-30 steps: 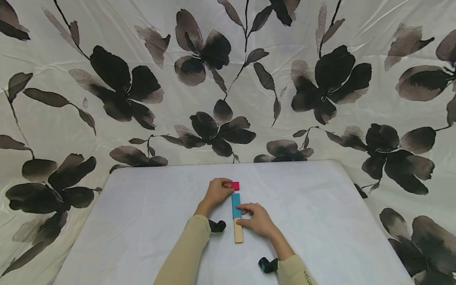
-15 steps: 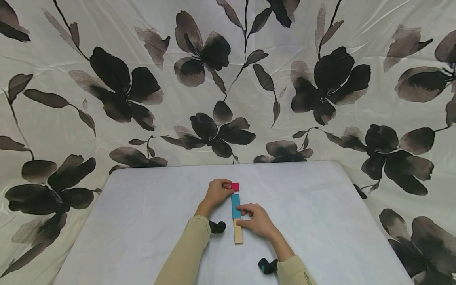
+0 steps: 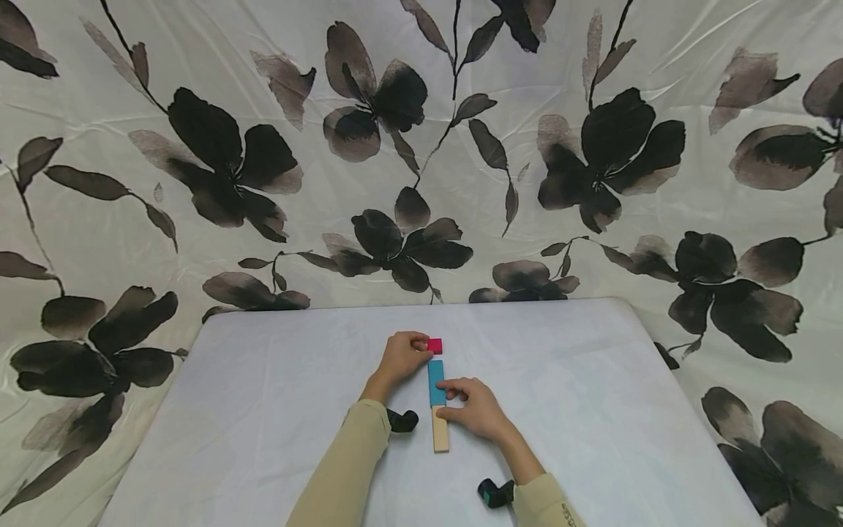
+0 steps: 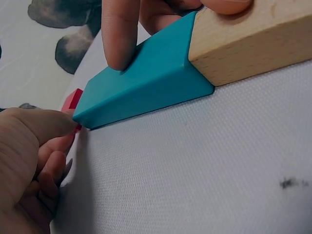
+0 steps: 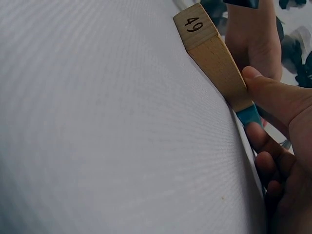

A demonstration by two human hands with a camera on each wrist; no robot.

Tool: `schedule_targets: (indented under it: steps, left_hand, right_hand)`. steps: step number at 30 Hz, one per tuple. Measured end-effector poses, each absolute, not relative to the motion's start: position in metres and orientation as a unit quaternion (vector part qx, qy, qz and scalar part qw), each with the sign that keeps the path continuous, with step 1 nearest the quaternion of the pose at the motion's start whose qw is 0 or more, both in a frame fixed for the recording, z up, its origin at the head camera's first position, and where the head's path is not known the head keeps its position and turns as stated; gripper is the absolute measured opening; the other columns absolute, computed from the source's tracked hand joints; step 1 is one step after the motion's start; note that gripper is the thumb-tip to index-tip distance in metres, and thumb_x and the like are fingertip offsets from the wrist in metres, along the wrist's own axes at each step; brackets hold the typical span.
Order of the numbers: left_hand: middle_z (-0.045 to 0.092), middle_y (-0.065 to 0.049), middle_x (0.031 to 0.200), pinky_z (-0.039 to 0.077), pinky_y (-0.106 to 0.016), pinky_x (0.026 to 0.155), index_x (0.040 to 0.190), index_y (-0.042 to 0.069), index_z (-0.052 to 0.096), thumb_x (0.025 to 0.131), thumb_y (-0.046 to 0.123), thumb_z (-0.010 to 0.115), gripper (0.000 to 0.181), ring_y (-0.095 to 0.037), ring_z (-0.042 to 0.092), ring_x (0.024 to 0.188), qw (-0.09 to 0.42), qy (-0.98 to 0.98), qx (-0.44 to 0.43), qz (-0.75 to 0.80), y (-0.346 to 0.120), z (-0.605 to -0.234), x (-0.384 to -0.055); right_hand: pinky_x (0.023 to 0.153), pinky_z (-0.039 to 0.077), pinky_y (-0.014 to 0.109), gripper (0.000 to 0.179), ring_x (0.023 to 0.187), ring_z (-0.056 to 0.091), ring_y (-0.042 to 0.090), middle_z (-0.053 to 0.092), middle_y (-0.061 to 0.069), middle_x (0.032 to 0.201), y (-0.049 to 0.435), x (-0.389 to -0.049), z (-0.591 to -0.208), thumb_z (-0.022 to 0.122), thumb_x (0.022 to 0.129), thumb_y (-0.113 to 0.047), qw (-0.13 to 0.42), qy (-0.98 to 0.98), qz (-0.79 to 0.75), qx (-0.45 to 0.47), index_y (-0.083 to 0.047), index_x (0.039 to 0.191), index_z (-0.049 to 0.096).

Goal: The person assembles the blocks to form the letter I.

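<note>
Three small blocks lie roughly in line on the white table. Farthest off is a red block (image 3: pixel 436 346), which my left hand (image 3: pixel 403 357) pinches from its left side between thumb and fingers. A blue block (image 3: pixel 436 372) follows, a narrow gap from the red one in the head view. Its near end meets a plain wooden block (image 3: pixel 440 438), whose end face reads 49 in the right wrist view. My right hand (image 3: pixel 477 406) reaches in from the right: the index fingertip presses on the blue block and the thumb (image 5: pixel 270 90) touches the wooden one.
The white-covered table (image 3: pixel 263 410) ends at a back edge before a hanging cloth (image 3: pixel 487 176) printed with dark flowers. Black wrist devices sit beside the left cuff (image 3: pixel 403 420) and the right cuff (image 3: pixel 495 493), both close over the table.
</note>
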State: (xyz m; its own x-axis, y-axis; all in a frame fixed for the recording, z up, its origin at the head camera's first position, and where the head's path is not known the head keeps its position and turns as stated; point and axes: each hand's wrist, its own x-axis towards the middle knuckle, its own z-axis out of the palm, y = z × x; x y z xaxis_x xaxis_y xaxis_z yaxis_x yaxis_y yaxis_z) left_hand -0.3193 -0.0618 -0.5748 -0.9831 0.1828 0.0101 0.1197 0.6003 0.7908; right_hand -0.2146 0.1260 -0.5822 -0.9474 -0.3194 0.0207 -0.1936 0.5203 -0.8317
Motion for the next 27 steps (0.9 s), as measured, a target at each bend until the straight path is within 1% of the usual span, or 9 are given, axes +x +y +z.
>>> schedule_targets:
  steps: [8, 27]
  left_hand:
    - [0.063, 0.001, 0.076, 0.047, -0.03, 0.07, 0.111, 0.001, 0.07, 0.083, 0.011, 0.077, 0.03, -0.013, 0.055, 0.073, 0.034, 0.895, 0.092, 0.436, -0.0621, -0.5732, -0.3165]
    - [0.064, 0.004, 0.076, 0.047, -0.03, 0.072, 0.113, 0.003, 0.07, 0.083, 0.013, 0.077, 0.032, -0.012, 0.055, 0.072, 0.031, 0.897, 0.096, 0.431, -0.0634, -0.5776, -0.3194]
  right_hand:
    - [0.078, 0.04, 0.033, 0.042, 0.088, 0.048, 0.015, 0.06, -0.008, 0.093, 0.1262, -0.2134, -0.5839, 0.079, 0.082, -0.032, 0.066, 0.869, -0.468, -0.145, -0.019, 0.12, 0.069]
    - [0.079, 0.041, 0.032, 0.042, 0.088, 0.048, 0.014, 0.061, -0.008, 0.093, 0.1258, -0.2145, -0.5851, 0.08, 0.081, -0.031, 0.063, 0.87, -0.467, -0.148, -0.019, 0.12, 0.069]
